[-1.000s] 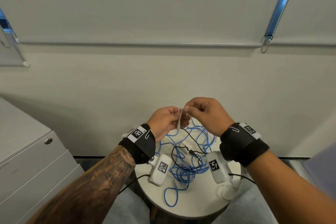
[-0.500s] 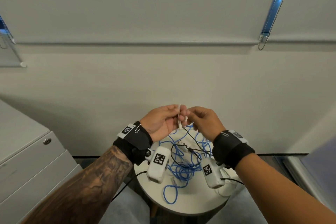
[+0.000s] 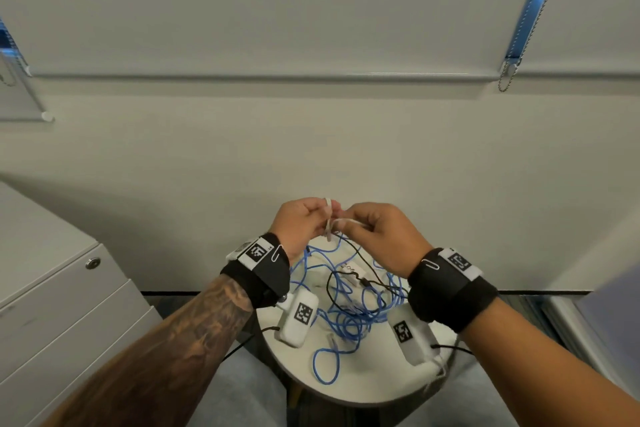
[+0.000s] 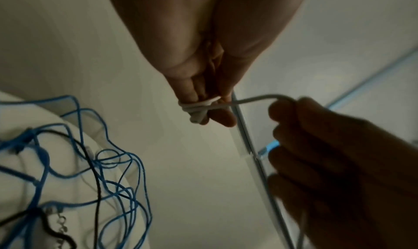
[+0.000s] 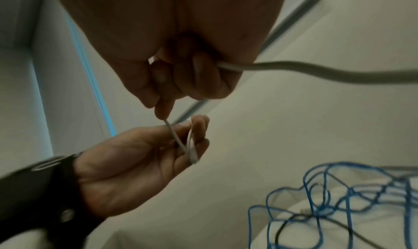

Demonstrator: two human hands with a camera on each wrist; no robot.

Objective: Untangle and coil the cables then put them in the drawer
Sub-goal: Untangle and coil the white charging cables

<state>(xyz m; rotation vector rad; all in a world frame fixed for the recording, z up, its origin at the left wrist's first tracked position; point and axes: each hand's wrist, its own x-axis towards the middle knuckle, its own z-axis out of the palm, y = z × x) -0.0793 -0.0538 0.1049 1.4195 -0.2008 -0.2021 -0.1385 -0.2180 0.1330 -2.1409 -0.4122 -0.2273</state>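
Note:
A thin white cable is held up above a small round white table. My left hand has a few small turns of it wrapped round its fingertips, its white plug end sticking out. My right hand pinches the cable's free length close beside the left; the rest of the white cable trails off past its palm. On the table lies a tangle of blue cable with a thin black cable running through it.
A grey drawer cabinet with a round lock stands at the left, its drawers closed. A plain wall and a lowered window blind are straight ahead. White camera units hang under both wrists over the table.
The right hand has drawn the white cable across to the left hand's fingers, adding to the small coil there. Both hands stay close together above the table.

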